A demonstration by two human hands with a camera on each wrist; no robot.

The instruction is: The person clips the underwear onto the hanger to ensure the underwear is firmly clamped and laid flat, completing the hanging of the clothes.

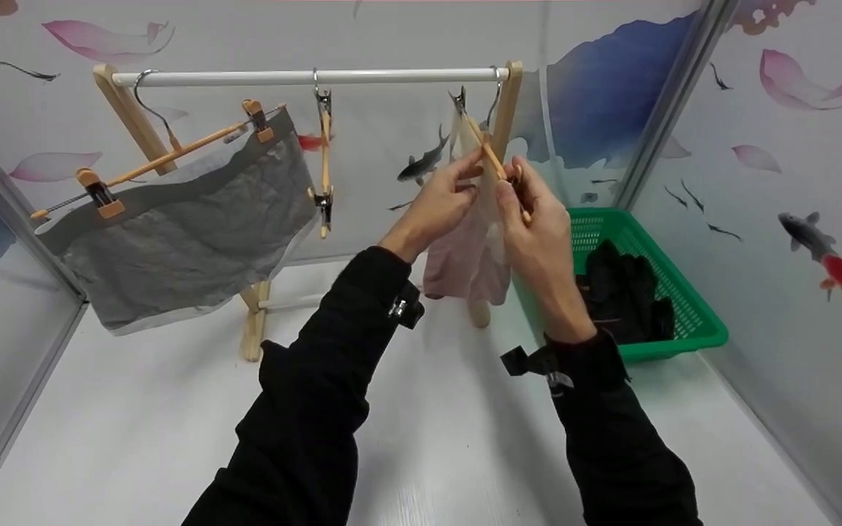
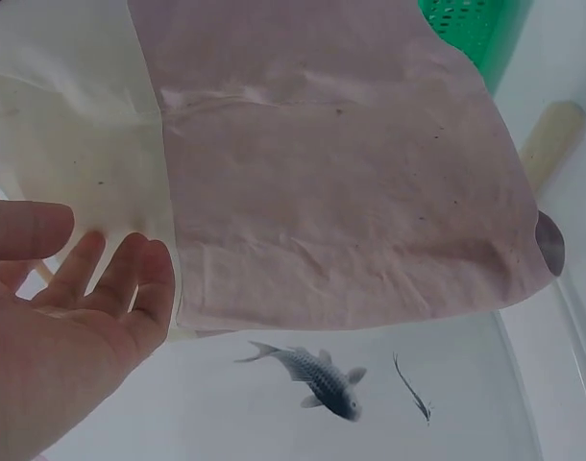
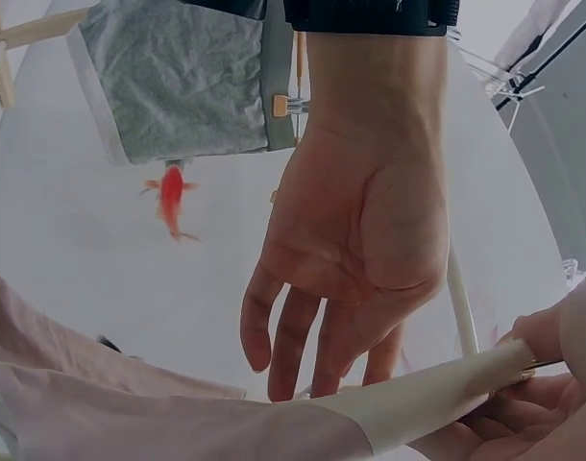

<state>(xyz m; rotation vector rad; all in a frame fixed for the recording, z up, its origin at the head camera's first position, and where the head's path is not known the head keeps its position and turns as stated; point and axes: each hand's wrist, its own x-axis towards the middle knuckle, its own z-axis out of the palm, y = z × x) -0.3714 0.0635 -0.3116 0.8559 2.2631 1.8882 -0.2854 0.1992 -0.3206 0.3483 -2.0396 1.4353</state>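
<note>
Pink garment (image 2: 341,192): cloth (matt, creased)

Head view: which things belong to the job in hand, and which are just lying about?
In the job:
- pink-and-cream garment
- clip hanger, in use with it
- left hand and right hand, working there
- white rail

Not being handled:
- gray garment, already clipped up
- middle hanger, without cloth
- green basket
- dark items inside the basket

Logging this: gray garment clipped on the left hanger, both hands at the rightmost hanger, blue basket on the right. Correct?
The basket is green, not blue; the head view shows it. The rest stands: gray garment clipped on the left hanger, left hand and right hand at the rightmost hanger.
</note>
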